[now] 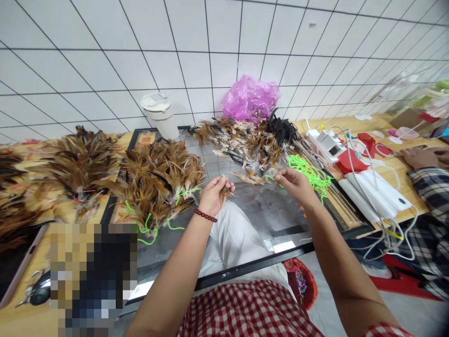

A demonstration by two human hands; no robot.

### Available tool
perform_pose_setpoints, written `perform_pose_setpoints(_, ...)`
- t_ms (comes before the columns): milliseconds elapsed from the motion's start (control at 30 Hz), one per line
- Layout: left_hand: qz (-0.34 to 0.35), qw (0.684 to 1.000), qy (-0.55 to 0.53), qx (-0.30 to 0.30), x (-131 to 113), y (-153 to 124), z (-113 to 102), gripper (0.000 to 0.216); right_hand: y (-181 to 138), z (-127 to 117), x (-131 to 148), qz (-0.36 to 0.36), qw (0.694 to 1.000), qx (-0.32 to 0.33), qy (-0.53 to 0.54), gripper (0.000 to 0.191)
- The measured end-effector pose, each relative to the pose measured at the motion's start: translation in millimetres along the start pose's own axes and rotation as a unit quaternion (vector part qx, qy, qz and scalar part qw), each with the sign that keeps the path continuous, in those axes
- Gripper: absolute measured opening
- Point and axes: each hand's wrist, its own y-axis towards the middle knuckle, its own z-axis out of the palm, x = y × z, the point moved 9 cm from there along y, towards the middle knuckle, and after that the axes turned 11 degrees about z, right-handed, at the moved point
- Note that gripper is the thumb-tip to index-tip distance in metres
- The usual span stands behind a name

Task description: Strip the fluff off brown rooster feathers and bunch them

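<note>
My left hand (212,195), with a beaded bracelet at the wrist, is closed on a small bunch of brown feathers (223,193) over the glass tabletop (266,206). To its right, my right hand (295,183) pinches what looks like a bright green string (271,177), whose short end shows at the fingertips. A tangled heap of green strings (308,173) lies just beyond that hand. Some loose feathers (250,176) rest between the two hands. On the left, a big pile of brown feathers (157,173) has green string ends sticking out of it.
Mixed feathers (242,138) and black feathers (282,128) lie at the back beneath a pink plastic bag (250,96). A lidded cup (161,117) stands by the wall. Power strips and cables (329,145) sit at right, near another person's hand (419,158). A red basket (310,290) is below.
</note>
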Motion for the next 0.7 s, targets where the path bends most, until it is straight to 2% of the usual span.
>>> perform_pose_setpoints(100,-0.002,1.000,0.006,0.001,0.2,0.1,1.1,0.016,-12.8,34.1,20.4,0.004,0.980,0.146,0.139,0.022)
perform_pose_setpoints(167,-0.001,1.000,0.005,0.003,-0.3,-0.4,2.1,0.016,-18.8,55.4,39.4,-0.041,0.970,0.201,0.128,0.018)
perform_pose_setpoints(233,0.004,1.000,0.003,0.004,-1.3,-1.2,2.4,0.017,-18.0,63.6,55.3,-0.119,0.975,0.176,0.071,0.024)
perform_pose_setpoints(300,0.009,1.000,0.005,0.006,-1.9,-2.1,2.6,0.018,-13.0,61.5,61.9,-0.178,0.978,0.103,0.027,0.030)
perform_pose_setpoints(367,0.012,1.000,0.007,0.010,-1.7,-2.7,3.2,0.019,-7.9,56.6,56.9,-0.191,0.981,0.034,0.015,0.024)
perform_pose_setpoints(433,0.012,1.000,0.006,0.013,-0.8,-2.9,4.2,0.020,-7.3,58.5,47.3,-0.187,0.982,0.012,0.008,0.017)
perform_pose_setpoints(500,0.014,1.000,0.003,0.013,-0.3,-2.4,5.0,0.019,-14.2,72.5,43.0,-0.210,0.976,0.053,-0.022,0.015)
perform_pose_setpoints(600,0.013,1.000,0.003,0.014,0.2,-1.7,5.9,0.019,-31.9,99.9,45.5,-0.267,0.950,0.138,-0.082,0.021)
perform_pose_setpoints(700,0.011,1.000,0.005,0.019,0.5,-1.5,6.6,0.019,-39.6,115.0,50.4,-0.286,0.935,0.147,-0.151,0.022)
